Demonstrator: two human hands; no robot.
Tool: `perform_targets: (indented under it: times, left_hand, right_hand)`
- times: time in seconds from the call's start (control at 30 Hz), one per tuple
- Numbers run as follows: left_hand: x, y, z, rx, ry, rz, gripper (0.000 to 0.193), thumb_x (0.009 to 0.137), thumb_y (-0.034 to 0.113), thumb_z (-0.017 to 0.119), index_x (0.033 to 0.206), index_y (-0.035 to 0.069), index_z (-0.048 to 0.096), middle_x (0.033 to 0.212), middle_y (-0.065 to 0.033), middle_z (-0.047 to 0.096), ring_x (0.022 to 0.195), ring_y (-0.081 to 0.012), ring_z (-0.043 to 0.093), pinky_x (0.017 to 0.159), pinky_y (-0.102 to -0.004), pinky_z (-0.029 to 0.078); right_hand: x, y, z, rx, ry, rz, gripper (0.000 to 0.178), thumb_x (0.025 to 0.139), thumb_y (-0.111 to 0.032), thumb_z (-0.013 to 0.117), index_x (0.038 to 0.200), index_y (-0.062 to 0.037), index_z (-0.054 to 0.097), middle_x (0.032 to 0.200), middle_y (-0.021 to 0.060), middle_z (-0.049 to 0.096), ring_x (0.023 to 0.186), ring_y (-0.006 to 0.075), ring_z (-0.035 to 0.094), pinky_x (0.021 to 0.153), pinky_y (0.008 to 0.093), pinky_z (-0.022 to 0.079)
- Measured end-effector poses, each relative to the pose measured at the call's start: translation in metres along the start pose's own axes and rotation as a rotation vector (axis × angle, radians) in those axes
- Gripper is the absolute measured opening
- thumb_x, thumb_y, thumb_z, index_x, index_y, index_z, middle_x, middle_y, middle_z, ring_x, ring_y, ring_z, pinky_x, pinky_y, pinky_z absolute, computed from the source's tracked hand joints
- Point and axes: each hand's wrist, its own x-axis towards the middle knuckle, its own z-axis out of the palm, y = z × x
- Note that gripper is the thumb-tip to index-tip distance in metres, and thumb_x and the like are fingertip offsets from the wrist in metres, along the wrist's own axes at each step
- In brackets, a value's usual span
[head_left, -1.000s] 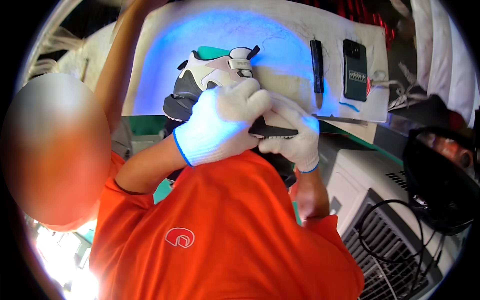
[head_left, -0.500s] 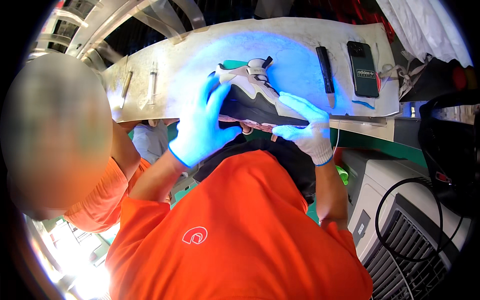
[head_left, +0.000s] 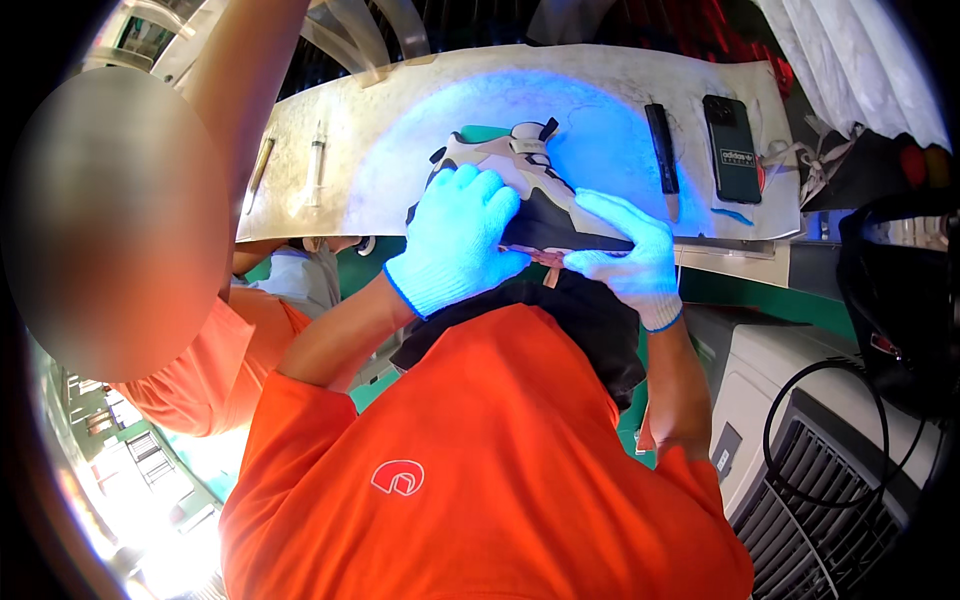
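Observation:
A sneaker (head_left: 545,212) with a pale grey and white upper, dark lower side panels and a pinkish sole lies on its side at the near edge of the worktable, toe to the right. Teal shows in its opening, and a dark tab sticks up from the tongue. My left hand (head_left: 462,238), in a white knit glove, is closed over the heel half, covering much of it. At the toe, my gloved right hand (head_left: 635,258) grips with fingers on top and thumb below. Blue light falls on the shoe and both gloves.
Right of the shoe, a black-handled tool (head_left: 661,150), a dark phone (head_left: 733,150) and a blue strip (head_left: 733,216) lie on the worktable (head_left: 390,110). A syringe (head_left: 317,165) and a slim tool (head_left: 259,175) lie left. A co-worker's raised arm (head_left: 245,80) crosses the upper left.
My left hand has shifted right from the heel end and now lies over the shoe's side. My right hand still grips the toe. The co-worker's arm has come up at the left.

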Motion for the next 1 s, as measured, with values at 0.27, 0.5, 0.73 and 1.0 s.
perform_targets:
  times: [0.27,0.5,0.73,1.0]
  left_hand:
    - [0.009,-0.003,-0.004,-0.202,-0.024,-0.215,0.055,0.055,0.029,0.102,0.094,0.013,0.067,0.099,-0.0083,0.068,0.096,-0.0354,0.067,0.081,-0.0473,0.056]
    - [0.012,-0.013,-0.002,-0.33,0.043,-0.228,0.059,0.055,0.028,0.102,0.102,0.014,0.07,0.102,-0.0063,0.069,0.096,-0.0343,0.069,0.08,-0.0454,0.058]
    - [0.022,-0.013,-0.017,-0.231,-0.146,-0.218,0.051,0.07,0.033,0.095,0.107,0.008,0.07,0.106,-0.0121,0.069,0.102,-0.0342,0.073,0.085,-0.0453,0.06]
    - [0.018,-0.027,-0.017,-0.307,-0.179,-0.183,0.053,0.068,0.037,0.097,0.107,0.011,0.073,0.11,-0.0133,0.073,0.104,-0.0356,0.073,0.085,-0.0457,0.058]
  right_hand:
    - [0.007,-0.025,-0.001,-0.113,-0.023,0.089,0.07,0.076,-0.026,0.098,0.134,0.0054,0.077,0.13,0.0211,0.08,0.122,0.0286,0.076,0.106,0.0394,0.058]
    - [0.034,-0.062,-0.011,-0.111,-0.224,0.319,0.074,0.077,-0.022,0.092,0.141,0.0079,0.071,0.121,0.0173,0.079,0.114,0.0193,0.073,0.105,0.0362,0.056]
    - [0.059,-0.065,0.012,-0.224,-0.243,0.395,0.066,0.086,-0.041,0.084,0.141,-0.006,0.07,0.111,0.0242,0.079,0.096,0.0362,0.079,0.09,0.0442,0.06]
    - [0.072,-0.065,0.036,-0.489,-0.207,0.419,0.071,0.09,-0.05,0.084,0.144,-0.0067,0.07,0.117,0.0243,0.08,0.104,0.0466,0.079,0.09,0.0496,0.061]
